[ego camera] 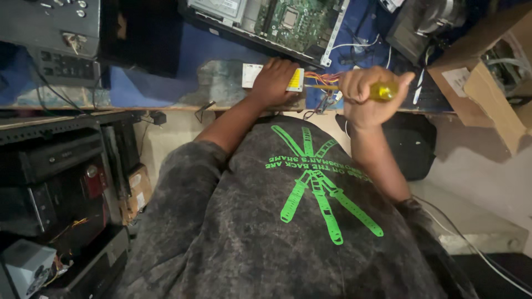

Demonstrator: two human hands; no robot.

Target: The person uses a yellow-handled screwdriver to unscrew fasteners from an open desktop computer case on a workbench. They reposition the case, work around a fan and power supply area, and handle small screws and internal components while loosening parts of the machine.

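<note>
Screwdriver [383, 91], yellow translucent handle, clenched in right hand [367, 95]; left hand [275, 82] pressing white-yellow box [252, 75].

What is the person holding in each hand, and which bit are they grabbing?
The right hand is closed around the yellow handle of a screwdriver. The left hand presses flat on a small box with a yellow label, steadying it from above.

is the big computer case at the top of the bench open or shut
Open. The dark computer case has no cover on its upper face, so the green circuit board inside is plainly exposed.
</note>
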